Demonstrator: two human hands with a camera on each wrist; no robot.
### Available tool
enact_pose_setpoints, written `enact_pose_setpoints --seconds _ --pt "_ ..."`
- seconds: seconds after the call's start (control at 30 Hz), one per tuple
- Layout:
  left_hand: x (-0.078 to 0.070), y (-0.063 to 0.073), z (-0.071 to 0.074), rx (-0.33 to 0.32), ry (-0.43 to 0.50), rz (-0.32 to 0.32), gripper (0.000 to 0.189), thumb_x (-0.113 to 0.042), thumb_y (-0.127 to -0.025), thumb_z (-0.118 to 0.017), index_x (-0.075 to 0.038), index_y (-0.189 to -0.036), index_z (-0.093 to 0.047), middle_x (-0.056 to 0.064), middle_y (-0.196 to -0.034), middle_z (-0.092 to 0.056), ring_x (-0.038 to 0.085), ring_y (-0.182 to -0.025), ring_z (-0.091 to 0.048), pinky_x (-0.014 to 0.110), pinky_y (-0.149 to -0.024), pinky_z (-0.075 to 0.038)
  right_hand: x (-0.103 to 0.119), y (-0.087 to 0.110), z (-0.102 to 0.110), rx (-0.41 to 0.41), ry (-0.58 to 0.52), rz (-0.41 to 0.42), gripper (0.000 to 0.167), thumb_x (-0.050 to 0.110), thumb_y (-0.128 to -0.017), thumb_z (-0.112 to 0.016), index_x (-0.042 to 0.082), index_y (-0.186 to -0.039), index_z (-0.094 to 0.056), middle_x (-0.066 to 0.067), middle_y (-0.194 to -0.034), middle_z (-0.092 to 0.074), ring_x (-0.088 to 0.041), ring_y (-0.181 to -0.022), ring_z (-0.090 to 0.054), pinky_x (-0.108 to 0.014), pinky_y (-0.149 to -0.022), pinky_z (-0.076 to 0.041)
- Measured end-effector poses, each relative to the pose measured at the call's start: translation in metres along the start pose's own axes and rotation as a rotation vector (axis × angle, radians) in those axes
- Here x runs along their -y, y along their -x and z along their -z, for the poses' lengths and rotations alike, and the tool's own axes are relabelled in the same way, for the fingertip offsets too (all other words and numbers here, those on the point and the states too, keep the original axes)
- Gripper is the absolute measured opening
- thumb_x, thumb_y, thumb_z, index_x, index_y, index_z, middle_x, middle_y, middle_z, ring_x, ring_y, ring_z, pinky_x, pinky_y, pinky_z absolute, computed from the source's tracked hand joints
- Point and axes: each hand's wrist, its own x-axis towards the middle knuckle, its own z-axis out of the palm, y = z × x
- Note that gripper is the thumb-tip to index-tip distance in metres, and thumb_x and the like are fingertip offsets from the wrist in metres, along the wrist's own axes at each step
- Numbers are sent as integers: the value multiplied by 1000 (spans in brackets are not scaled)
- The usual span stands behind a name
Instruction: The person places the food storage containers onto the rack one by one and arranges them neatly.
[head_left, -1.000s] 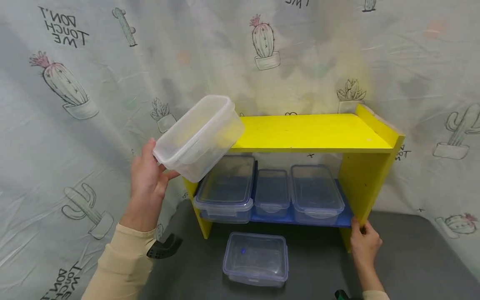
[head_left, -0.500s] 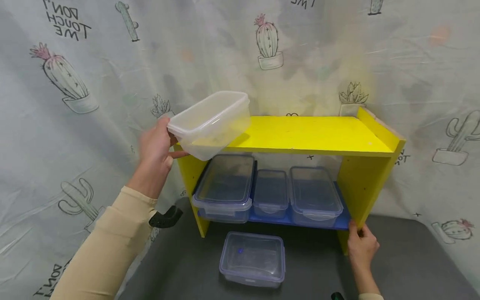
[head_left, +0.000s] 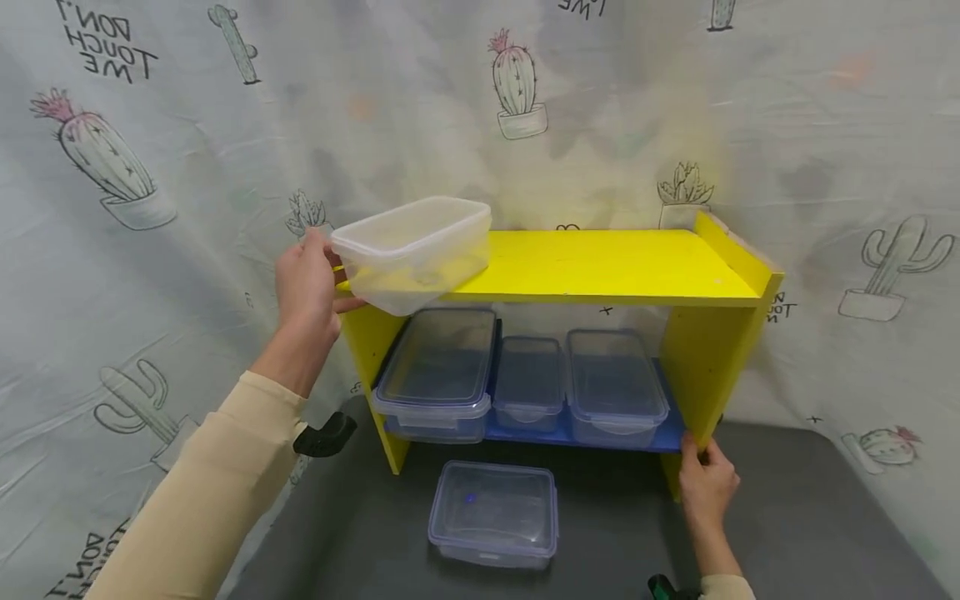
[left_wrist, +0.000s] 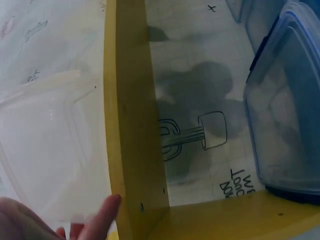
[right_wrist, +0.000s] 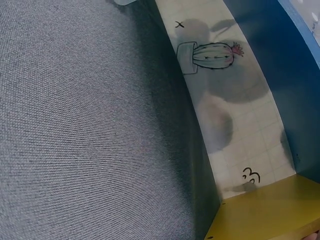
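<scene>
My left hand point(head_left: 303, 292) grips one end of a clear plastic food container point(head_left: 412, 258), its open top facing up and no lid on it. The container overlaps the left end of the yellow top board point(head_left: 615, 267) of a small shelf unit, slightly tilted. In the left wrist view, a fingertip point(left_wrist: 107, 210) lies right at the board's yellow edge, the cloudy container point(left_wrist: 45, 145) beside it. My right hand point(head_left: 707, 483) pinches the front edge of the unit's right side panel point(head_left: 708, 367), level with the blue lower shelf point(head_left: 528, 433).
Lidded containers stand on the blue shelf: a large one point(head_left: 438, 367) at left, a narrow one point(head_left: 529, 375) in the middle, another point(head_left: 615, 379) at right. A further lidded container point(head_left: 493, 512) sits on the dark grey table point(head_left: 352, 517) in front. A cactus-print curtain point(head_left: 420, 108) hangs behind.
My left hand has raised its grip and levelled the container, which then came down onto the left end of the top board. The right hand keeps hold of the side panel.
</scene>
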Motion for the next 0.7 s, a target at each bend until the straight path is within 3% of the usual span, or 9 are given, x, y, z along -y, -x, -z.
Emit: enact_pose_setpoints --seconds 0.1,0.2,0.33,0.47,0.57,0.63,0.7 --pt "7 4 5 40 -41 -82 35 -48 -102 -34 -20 -115 -50 -1 -113 -53 21 -104 -58 33 -66 -58 3 -1 -3 -4 -24 2 27 32 -91 -64 6 -85 -69 39 -57 -38 4 -58 -36 -21 -58 -30" --pt "17 7 6 59 -169 -221 46 -52 -101 -34 -20 -132 -44 1 -124 -52 20 -108 -58 36 -73 -58 5 -3 -3 -24 -56 7 28 30 -92 -63 3 -86 -68 41 -57 -38 6 -60 -35 -25 -62 -29" --pt "32 10 8 -40 -388 -518 53 -49 -101 -38 -16 -142 -40 8 -135 -52 25 -112 -57 44 -87 -52 6 -5 -1 -31 -64 4 29 28 -92 -63 1 -87 -68 43 -57 -37 8 -61 -33 -32 -66 -27" --pt "41 8 10 -163 -505 -933 55 -43 -95 -44 -10 -139 -47 15 -139 -49 30 -124 -48 50 -102 -39 6 -5 -1 -12 -41 3 29 29 -92 -62 2 -87 -68 43 -58 -36 8 -61 -34 -28 -64 -29" --pt "41 4 8 -135 -583 -1226 56 -45 -94 -45 -8 -136 -50 17 -144 -45 33 -138 -38 54 -115 -24 6 -3 -1 -10 -38 2 28 30 -92 -63 3 -88 -69 40 -57 -37 7 -60 -35 -22 -60 -29" --pt "41 1 6 -60 -638 -1325 52 -42 -96 -46 -11 -138 -50 17 -146 -45 33 -141 -35 57 -117 -15 5 -2 -2 -9 -39 -3 27 30 -92 -63 4 -88 -69 39 -57 -38 6 -59 -35 -21 -59 -29" --pt "41 0 5 -2 -687 -1363 48 -37 -97 -49 -13 -139 -51 16 -144 -48 33 -141 -36 61 -117 -10 5 0 -3 -1 -40 -14 27 30 -91 -64 4 -88 -69 39 -57 -38 6 -60 -36 -20 -59 -29"
